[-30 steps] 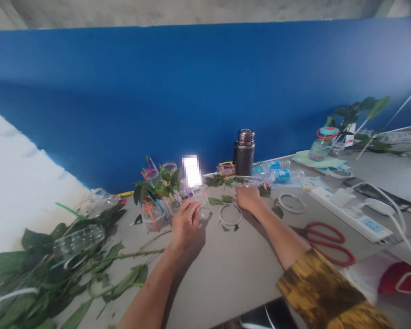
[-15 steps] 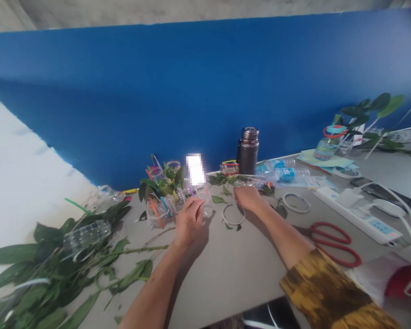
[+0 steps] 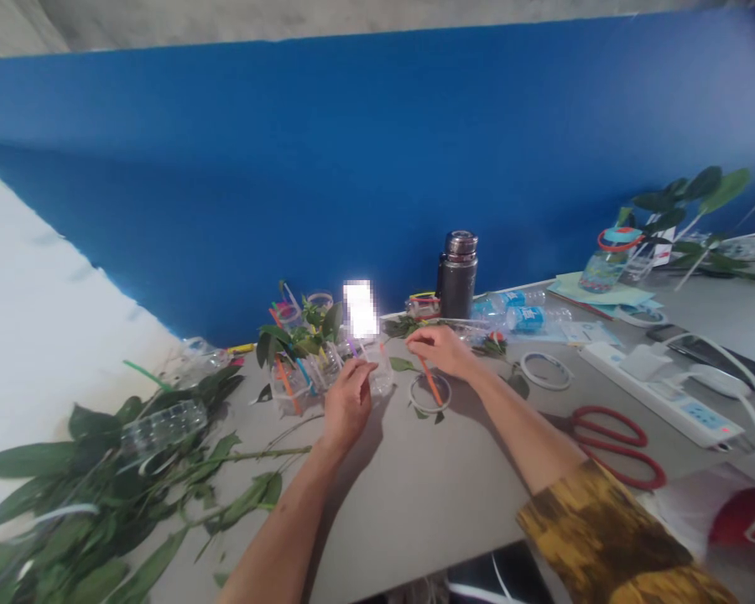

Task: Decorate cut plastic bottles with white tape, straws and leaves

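Observation:
My right hand (image 3: 445, 349) pinches an orange straw (image 3: 430, 380), which slants down over a pale ring (image 3: 411, 398) lying on the table. My left hand (image 3: 348, 404) has its fingers closed at the near side of a small clear plastic container (image 3: 382, 373); the exact grip is partly hidden. Left of that hand stand clear cut-bottle containers (image 3: 289, 398) with coloured straws and green leaves (image 3: 308, 335) sticking out. A loose leaf (image 3: 402, 364) lies between my hands.
Cut branches with leaves (image 3: 56, 466) spread over the left side. At the back stand a dark thermos (image 3: 458, 277) and labelled plastic bottles (image 3: 525, 319). To the right are red-handled scissors (image 3: 610, 426), a white power strip (image 3: 660, 394) with cables and another pale ring (image 3: 546, 371).
My right hand has come back left from the items near the thermos, and an orange straw now shows in its fingers. The left hand stays nearly in place by the clear container.

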`<state>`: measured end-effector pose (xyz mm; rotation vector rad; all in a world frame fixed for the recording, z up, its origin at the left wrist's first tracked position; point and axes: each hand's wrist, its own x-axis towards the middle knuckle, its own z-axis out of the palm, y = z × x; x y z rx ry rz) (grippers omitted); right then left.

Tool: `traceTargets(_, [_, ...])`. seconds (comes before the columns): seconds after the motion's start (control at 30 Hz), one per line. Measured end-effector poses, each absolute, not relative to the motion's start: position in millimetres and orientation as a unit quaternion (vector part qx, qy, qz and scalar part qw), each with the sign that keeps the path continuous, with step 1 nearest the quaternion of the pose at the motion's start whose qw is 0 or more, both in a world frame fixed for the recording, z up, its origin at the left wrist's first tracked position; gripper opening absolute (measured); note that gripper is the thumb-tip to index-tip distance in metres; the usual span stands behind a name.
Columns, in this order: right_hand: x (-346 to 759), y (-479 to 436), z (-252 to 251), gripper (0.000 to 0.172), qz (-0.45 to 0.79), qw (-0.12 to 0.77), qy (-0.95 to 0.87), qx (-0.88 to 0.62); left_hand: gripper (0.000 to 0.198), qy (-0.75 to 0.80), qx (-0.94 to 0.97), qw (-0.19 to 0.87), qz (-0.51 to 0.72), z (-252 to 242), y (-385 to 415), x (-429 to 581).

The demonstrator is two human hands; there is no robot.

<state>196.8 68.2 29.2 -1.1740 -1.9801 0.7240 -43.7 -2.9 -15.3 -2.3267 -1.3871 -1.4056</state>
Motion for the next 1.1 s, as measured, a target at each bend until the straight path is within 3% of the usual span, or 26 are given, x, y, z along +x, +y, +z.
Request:
traceTargets(0.13, [171,61,13,0.023,0.381,0.443,-0.728,-0.360,0.043,-0.464,-0.755,0.037,-0.463,-17,-1,-45])
traceTargets(0.4, [166,59,0,0.005,0.288,0.346,-0.803,-0.391,0.035,-0.464,-0.757,0.053,-0.458,-18,-2,-45])
traceTargets(0.57, [175,60,17,0.016,0.362,0.518,-0.696,-0.341,0.032,-0.462,-0.761,0.051,-0.452,-15,-2,-44])
traceTargets(0.67, [173,57,24,0.022,0.432,0.557,-0.644,-0.299,0.031,-0.453,-0.763,0.055,-0.459,-15,-2,-44])
traceTargets(0.8, [166,53,18,0.023,0.481,0.507,-0.652,-0.294,0.032,-0.450,-0.766,0.064,-0.455,-14,-1,-45])
traceTargets(0.97, [166,55,6,0.018,0.488,0.368,-0.730,-0.306,0.034,-0.452,-0.765,0.063,-0.456,-14,-2,-44])
traceTargets(1.1, [169,54,11,0.019,0.486,0.371,-0.730,-0.305,0.031,-0.454,-0.765,0.056,-0.452,-16,0,-45])
